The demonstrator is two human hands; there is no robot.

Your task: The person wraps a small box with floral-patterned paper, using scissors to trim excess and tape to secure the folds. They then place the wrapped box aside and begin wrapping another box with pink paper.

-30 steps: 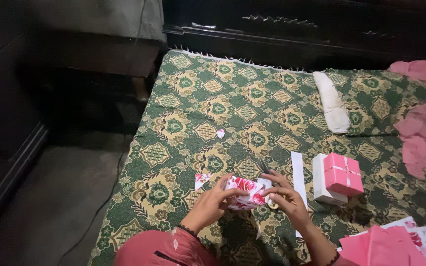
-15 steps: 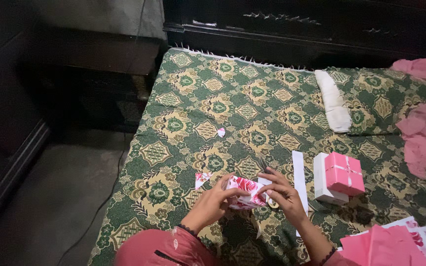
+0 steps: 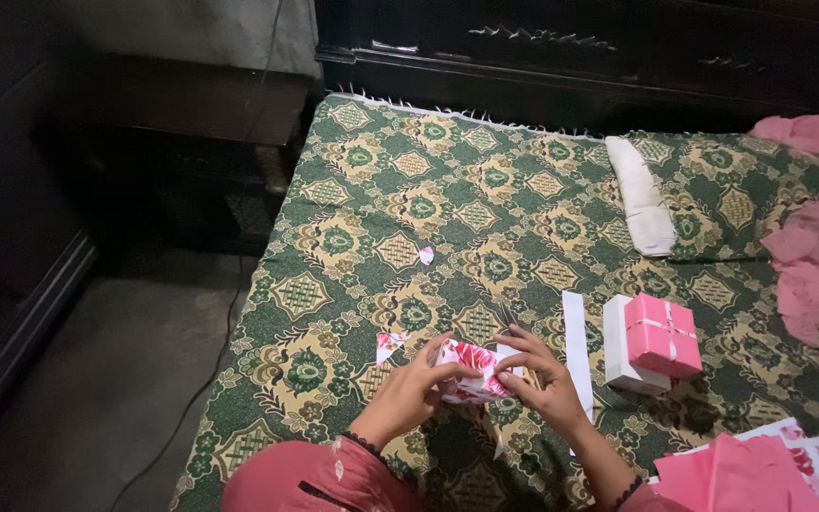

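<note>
Both hands close together, left hand [image 3: 408,396] and right hand [image 3: 544,381], fingers curled inward

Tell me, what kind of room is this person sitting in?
Probably a bedroom at home. The hands work on a bed with a green patterned bedspread, a matching pillow lies near the dark wooden headboard, and pink cloth is heaped at one side.

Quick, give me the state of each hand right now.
Left hand: closed on the left end of the small box wrapped in pink and white floral paper.
Right hand: fingers pressed on the same box's right end, gripping it.
</note>
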